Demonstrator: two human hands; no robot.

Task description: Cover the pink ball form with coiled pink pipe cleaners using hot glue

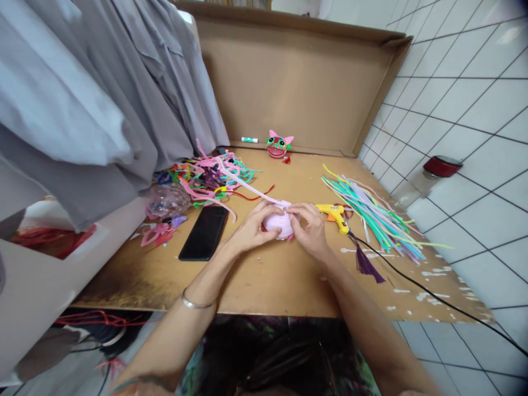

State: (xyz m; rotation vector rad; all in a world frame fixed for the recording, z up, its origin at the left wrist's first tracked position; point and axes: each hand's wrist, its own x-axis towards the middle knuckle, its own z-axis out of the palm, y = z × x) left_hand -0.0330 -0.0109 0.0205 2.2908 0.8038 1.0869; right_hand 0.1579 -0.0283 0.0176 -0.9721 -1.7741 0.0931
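Note:
A pale pink ball of coiled pipe cleaner [278,224] is between my two hands, above the table. My left hand [260,223] is closed round its left side, thumb in front. The fingers of my right hand [306,224] press on its upper right, where the coil ends. A loose pale pink pipe cleaner [247,184] runs from the top of the ball up to the left. Some darker pink shows along the ball's lower edge. What lies under my right fingertips is hidden.
On the right lie a yellow glue gun [336,216] with a black cord, a purple tassel [366,263] and straight pipe cleaners [371,212]. To the left are a black phone [204,233] and tangled pipe cleaners [214,173]. Behind stand a pink animal-head figure [278,145] and a cardboard wall [289,82].

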